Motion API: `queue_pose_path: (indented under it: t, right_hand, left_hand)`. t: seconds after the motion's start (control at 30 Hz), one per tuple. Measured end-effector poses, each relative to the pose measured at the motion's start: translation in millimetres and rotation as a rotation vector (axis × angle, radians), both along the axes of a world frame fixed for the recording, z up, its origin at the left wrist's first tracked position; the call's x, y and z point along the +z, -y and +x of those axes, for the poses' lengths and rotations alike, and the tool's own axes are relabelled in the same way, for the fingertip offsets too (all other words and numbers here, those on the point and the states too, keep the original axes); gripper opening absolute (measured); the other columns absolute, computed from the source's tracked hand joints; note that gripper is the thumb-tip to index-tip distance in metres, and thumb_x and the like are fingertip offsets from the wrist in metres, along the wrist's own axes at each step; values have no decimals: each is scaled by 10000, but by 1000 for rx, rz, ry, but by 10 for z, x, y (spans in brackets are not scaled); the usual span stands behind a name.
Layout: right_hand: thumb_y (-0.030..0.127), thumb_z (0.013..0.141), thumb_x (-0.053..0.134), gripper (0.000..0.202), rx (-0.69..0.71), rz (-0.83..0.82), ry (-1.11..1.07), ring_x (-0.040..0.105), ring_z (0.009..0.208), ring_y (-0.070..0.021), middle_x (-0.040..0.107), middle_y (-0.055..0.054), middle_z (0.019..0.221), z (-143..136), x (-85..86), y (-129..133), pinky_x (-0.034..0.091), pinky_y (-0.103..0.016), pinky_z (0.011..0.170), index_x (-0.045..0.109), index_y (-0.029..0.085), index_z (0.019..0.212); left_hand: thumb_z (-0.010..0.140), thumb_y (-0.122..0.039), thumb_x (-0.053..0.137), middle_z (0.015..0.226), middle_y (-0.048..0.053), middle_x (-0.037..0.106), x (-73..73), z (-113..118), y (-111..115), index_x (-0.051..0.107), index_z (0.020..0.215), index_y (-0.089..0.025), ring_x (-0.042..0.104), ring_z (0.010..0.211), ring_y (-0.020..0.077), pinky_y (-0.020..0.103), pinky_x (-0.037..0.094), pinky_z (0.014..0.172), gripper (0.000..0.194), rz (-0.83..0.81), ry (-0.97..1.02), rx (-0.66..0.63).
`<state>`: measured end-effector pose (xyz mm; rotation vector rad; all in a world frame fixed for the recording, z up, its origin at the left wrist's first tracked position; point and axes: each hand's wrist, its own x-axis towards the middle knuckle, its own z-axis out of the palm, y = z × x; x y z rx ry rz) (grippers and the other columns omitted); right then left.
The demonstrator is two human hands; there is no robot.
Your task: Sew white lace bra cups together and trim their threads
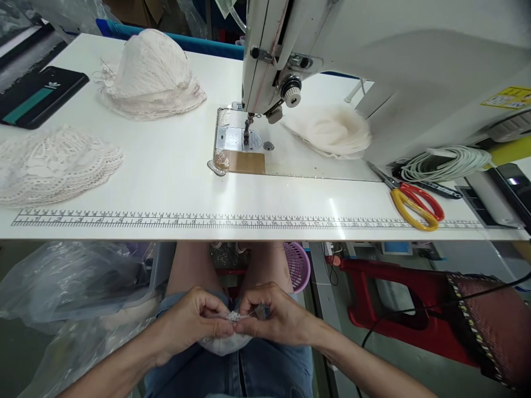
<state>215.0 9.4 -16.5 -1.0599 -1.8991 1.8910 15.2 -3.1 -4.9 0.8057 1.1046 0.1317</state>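
Over my lap, both hands pinch a small white lace-edged fabric piece [226, 345], which looks like a bra cup. My left hand [203, 316] grips its edge between thumb and forefinger. Close beside it, my right hand [274, 316] pinches the same edge from the other side. The middle of the fabric is partly hidden by my fingers. Above, on the white table, stands a sewing machine [265, 61] with its presser foot [247, 135] over the metal plate. Cream cup-shaped pieces [338, 131] lie under the machine arm.
Stacked white cups [153, 72] and lace pieces [58, 166] lie at the left, near a black phone [45, 94]. Scissors [415, 204] and coiled cord [448, 164] rest at the right. Below are a red stool [398, 315], a purple basket [297, 265] and plastic bags [78, 282].
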Motion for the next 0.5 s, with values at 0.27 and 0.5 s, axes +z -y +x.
queue_pose_path:
  t: [0.27, 0.5]
  right_hand:
    - [413, 835, 578, 301, 31, 122, 12, 466, 577, -90, 526, 14, 618, 34, -2, -6, 340, -181, 515, 636, 123, 783]
    - [329, 766, 667, 220, -38, 93, -61, 463, 543, -51, 507, 54, 609, 75, -44, 25, 343, -127, 492, 605, 121, 734]
  left_hand:
    - [636, -566, 688, 531, -77, 321, 2, 5, -16, 477, 559, -163, 263, 536, 89, 221, 179, 490, 461, 50, 29, -12]
    - [577, -730, 638, 535, -90, 244, -283, 37, 53, 354, 581, -197, 179, 511, 73, 223, 125, 476, 605, 115, 68, -45]
